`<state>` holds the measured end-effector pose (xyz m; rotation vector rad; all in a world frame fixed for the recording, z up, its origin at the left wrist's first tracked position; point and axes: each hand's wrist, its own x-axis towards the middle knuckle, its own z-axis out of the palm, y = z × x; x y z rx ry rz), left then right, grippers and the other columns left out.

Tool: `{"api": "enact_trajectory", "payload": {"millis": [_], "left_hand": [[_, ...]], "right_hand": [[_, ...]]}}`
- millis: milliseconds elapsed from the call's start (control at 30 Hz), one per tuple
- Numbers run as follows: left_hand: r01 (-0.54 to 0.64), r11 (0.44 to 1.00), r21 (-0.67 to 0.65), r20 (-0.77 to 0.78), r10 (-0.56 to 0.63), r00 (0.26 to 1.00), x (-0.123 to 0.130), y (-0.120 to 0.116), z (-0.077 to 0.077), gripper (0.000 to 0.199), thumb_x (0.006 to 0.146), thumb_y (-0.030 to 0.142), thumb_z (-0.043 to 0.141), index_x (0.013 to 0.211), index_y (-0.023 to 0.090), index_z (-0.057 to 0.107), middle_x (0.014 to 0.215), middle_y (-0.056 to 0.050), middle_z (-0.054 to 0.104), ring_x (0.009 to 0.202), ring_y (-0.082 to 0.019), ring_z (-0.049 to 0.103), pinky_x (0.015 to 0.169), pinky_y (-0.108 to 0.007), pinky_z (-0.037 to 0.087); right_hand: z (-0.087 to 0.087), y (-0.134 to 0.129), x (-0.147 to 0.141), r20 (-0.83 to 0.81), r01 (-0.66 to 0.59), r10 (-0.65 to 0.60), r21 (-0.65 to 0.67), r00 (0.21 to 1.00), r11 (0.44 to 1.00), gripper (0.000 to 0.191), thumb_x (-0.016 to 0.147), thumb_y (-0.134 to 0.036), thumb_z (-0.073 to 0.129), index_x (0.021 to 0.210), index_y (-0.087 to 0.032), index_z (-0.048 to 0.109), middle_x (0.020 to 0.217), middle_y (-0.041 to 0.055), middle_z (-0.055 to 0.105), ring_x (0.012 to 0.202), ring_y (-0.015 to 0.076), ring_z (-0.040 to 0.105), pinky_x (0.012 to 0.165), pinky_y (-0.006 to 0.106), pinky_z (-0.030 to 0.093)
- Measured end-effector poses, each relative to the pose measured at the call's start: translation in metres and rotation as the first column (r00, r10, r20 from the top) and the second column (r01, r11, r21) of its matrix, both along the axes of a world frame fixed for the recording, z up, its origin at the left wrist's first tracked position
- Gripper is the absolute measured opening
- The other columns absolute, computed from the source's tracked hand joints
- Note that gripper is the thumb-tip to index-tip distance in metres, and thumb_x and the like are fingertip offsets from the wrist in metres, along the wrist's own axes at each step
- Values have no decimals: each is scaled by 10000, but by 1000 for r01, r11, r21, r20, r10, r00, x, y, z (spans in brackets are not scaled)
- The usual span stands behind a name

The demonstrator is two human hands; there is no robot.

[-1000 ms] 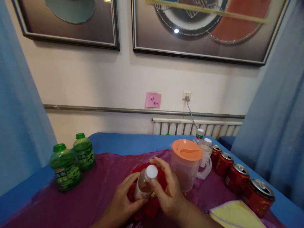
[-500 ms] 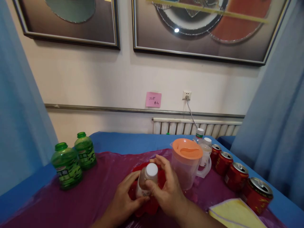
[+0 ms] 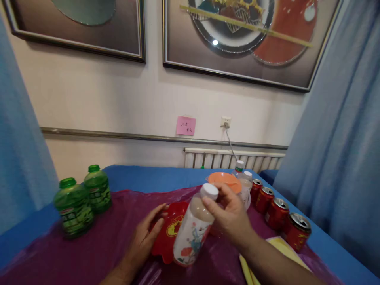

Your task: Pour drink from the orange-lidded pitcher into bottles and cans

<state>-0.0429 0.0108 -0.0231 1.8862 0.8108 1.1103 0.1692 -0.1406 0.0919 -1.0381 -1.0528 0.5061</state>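
A clear bottle with a white cap and a flowered label is in my right hand, which grips it near the neck. The bottle leans, its base toward the lower left, in front of a red tray with a yellow print. At the tray's left edge is my left hand, fingers apart and nothing in them; whether it touches the tray I cannot tell. Behind my right hand stands a plastic pitcher with an orange lid, mostly hidden.
Two green bottles stand at the left. On the right are a row of red cans, two clear bottles and a yellow cloth. Purple plastic sheeting covers part of the blue table. Blue curtains hang at both sides.
My right hand has drawn the bottle up and to the right, out from over the red tray. My left hand has let go of it. The view has shifted slightly right.
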Motion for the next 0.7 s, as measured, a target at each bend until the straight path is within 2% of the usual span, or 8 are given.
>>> {"api": "enact_trajectory", "payload": {"millis": [67,167,233,300,367,400,533,700], "left_hand": [[-46,999,-10,-8,46,999,3,2,3,558,843,612,580,1235,223,663,1199,-90,750,1059,-280,721,950,-405,586],[-72,997,12,-22,73,997,7,1,8,517,797,575,638,1181,232,687,1148,-80,769,994,-271,738,934,-399,593],[-78,997,27,-34,79,996,9,2,8,501,768,551,664,1156,236,697,1111,-74,780,949,-265,743,913,-391,601],[-86,995,42,-37,88,995,11,5,4,490,746,544,676,1133,246,705,1074,-65,790,901,-261,747,874,-382,615],[-101,993,58,-37,104,994,12,11,-3,481,733,547,677,1116,257,710,1043,-55,797,868,-257,748,852,-376,620],[-108,992,63,-40,110,993,12,14,-6,478,729,549,677,1108,260,712,1033,-51,799,860,-256,748,849,-375,619],[-132,990,51,-65,135,989,9,23,-12,470,704,549,680,1067,254,720,1005,-50,802,855,-259,750,854,-377,614],[-142,990,-7,-73,141,987,5,27,-11,476,675,555,687,1037,247,719,1003,-59,807,890,-276,759,867,-392,611]], "right_hand": [[16,-25,26,-51,54,-55,-22,997,998,378,741,-446,806,993,-191,686,896,42,741,790,190,679,712,295,550],[32,-63,73,-54,210,-214,-78,975,975,444,719,-500,813,1003,-185,681,909,64,757,762,209,693,686,311,554],[31,-80,107,20,377,-377,-123,926,918,479,710,-525,807,1016,-180,675,904,71,757,746,217,693,667,318,549],[20,-87,140,179,555,-530,-140,829,820,497,698,-551,790,1008,-177,686,925,84,759,770,235,697,681,333,545],[3,-83,169,348,696,-623,-138,700,705,489,695,-580,755,965,-177,695,945,101,763,834,268,702,726,363,539],[-7,-78,182,400,727,-634,-137,662,673,493,698,-586,738,970,-177,693,952,106,764,870,283,704,754,376,535],[-42,-44,217,526,776,-603,-197,599,599,487,723,-584,685,981,-171,676,955,116,767,880,290,714,774,374,525],[-65,-6,224,634,821,-551,-267,543,504,448,786,-552,632,1009,-166,667,960,116,765,867,283,718,724,341,507]]}}
